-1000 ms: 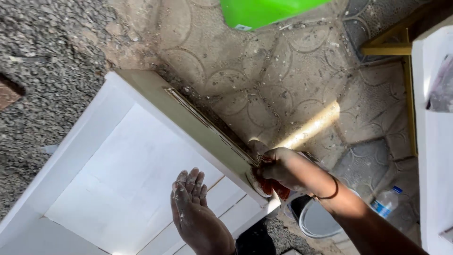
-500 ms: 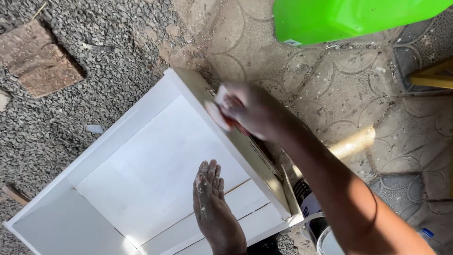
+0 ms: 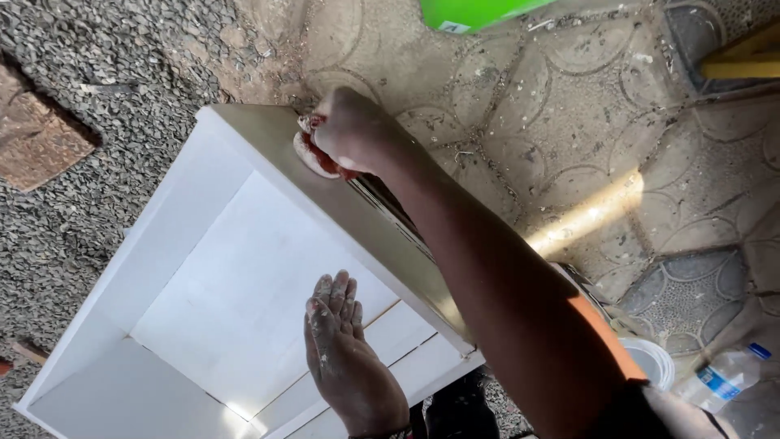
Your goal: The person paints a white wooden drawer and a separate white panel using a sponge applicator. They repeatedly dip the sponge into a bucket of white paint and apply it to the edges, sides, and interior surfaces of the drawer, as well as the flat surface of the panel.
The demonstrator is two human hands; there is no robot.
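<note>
Right hand [image 3: 353, 130] clamped on red-and-white pad [image 3: 313, 154] at white cabinet's [image 3: 162, 244] far edge; left hand [image 3: 345, 358] flat, fingers together, on smooth inner panel.

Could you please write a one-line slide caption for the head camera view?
Right hand presses a reddish pad on a white cabinet's top edge; left hand rests flat inside.

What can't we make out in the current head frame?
- Red-and-white pad under the right hand: mostly covered by the fingers, so its material is unclear.
- Grooved side face of the white wooden cabinet: hidden behind the right forearm.
- Green plastic container: cut off by the top edge.
- White round bucket: partly hidden by the arm.
- Clear plastic bottle: label too small.
</note>
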